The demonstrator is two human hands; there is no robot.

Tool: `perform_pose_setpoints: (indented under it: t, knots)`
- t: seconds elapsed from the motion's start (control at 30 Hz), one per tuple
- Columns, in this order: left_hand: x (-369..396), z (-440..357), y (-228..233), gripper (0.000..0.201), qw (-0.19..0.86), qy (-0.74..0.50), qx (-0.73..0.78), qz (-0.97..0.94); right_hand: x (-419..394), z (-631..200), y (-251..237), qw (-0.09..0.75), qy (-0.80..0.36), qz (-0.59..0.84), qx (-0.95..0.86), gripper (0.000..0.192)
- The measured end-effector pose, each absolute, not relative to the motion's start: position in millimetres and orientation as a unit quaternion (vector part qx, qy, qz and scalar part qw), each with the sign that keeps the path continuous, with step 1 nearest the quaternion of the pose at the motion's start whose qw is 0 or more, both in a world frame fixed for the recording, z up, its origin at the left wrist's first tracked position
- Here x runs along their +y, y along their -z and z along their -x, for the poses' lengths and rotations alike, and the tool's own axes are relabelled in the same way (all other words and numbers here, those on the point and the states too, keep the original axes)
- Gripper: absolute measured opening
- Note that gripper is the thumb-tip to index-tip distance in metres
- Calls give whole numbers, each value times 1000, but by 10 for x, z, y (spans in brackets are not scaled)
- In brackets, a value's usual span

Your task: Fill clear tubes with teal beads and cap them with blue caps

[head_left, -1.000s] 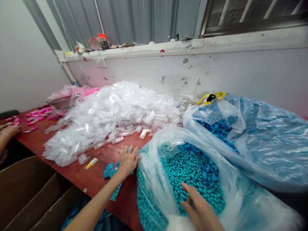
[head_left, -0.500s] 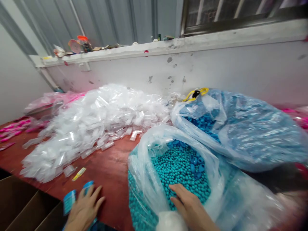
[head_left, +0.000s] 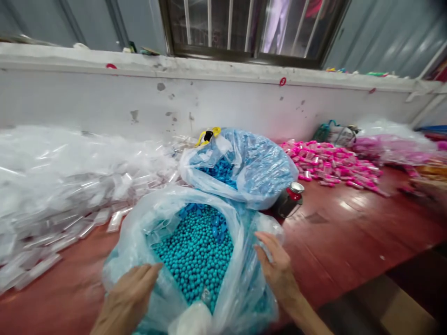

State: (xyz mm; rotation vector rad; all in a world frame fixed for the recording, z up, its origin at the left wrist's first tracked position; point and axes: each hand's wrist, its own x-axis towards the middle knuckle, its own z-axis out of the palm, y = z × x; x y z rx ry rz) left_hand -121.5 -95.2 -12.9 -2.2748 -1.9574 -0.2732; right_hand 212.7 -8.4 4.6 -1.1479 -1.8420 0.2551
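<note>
A clear plastic bag point(head_left: 131, 223) stands open in front of me, filled with small teal beads point(head_left: 195, 251). A few blue plastic pieces point(head_left: 219, 227) lie on the beads, and a white rounded object point(head_left: 193, 320) is at the bag's near edge. My left hand point(head_left: 131, 293) is at the bag's left rim, fingers close together; their undersides are hidden, so I cannot tell whether they grip the plastic. On the bag's right side, my right hand point(head_left: 277, 265) is open beside the loose plastic, thumb and fingers apart.
A heap of clear plastic pieces point(head_left: 70, 186) covers the left of the red table point(head_left: 335, 228). Behind, a second bag point(head_left: 265, 163) holds blue pieces. To its right are a dark jar with a silver lid point(head_left: 292, 197) and a pile of pink pieces point(head_left: 328, 163).
The view has swung right. My left hand has left the tabletop beside some blue pieces and come to the bag's left rim. My right hand has moved from over the beads to the bag's right side.
</note>
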Motion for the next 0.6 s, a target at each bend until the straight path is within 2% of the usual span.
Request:
perform_pose_setpoints:
  t: [0.1,0.27,0.5,0.6]
  knots:
    - [-625,682,73,32,-23,-4,-574,819,-266,-2461,254,485,-110,556,-666,26]
    - [-422,221,-23,12,-146,-49,-443,883,-686,-2463,743,413,-236,642,-602,40]
    - [-192,58,-166,36,-168,30,-304,937,-468,-2001,697,470,-451,572,-498,39]
    - [-120,-45,-91,41,-190,66,-291,935,-312,-1810,625,526,-497,521,-453,39]
